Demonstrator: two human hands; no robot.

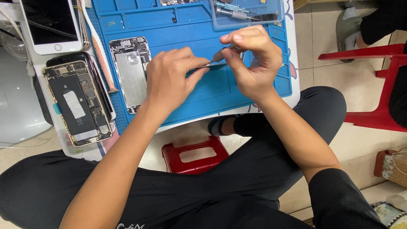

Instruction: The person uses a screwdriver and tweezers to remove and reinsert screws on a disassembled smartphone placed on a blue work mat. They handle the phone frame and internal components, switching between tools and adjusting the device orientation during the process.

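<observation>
Your left hand [173,80] pinches the left end of a thin, flat part [209,66] above the blue mat [202,104]. Your right hand [253,57] is closed on a slim tool [225,52], tip at the part's right end. The part's long axis runs left to right between both hands; the right hand is nearer the contact point. An open phone [77,103] and a bare housing [132,72] lie well left of the hands. A clear tray [245,1] sits just beyond.
</observation>
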